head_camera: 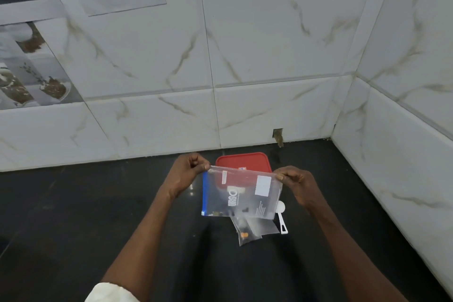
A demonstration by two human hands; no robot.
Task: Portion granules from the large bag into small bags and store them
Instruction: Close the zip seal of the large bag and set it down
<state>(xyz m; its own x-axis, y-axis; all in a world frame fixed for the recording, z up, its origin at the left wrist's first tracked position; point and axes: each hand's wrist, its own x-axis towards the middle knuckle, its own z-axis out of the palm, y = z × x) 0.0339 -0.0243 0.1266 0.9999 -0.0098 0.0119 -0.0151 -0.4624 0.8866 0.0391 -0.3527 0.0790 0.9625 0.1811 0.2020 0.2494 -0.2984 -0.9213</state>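
Observation:
I hold a clear zip bag (241, 195) with a blue strip on its left edge and white labels up over the black counter. My left hand (187, 174) pinches its top left corner and my right hand (297, 182) pinches its top right corner. A few dark granules lie in the bag's bottom. Below it, small clear bags (250, 231) rest on the counter, one with an orange bit inside. A white measuring scoop (282, 217) lies just right of them, partly hidden by the held bag.
A red-lidded container (242, 160) sits behind the held bag near the wall. White marble-pattern tiled walls stand behind and to the right, meeting in a corner. The black counter (85, 203) stretches to the left.

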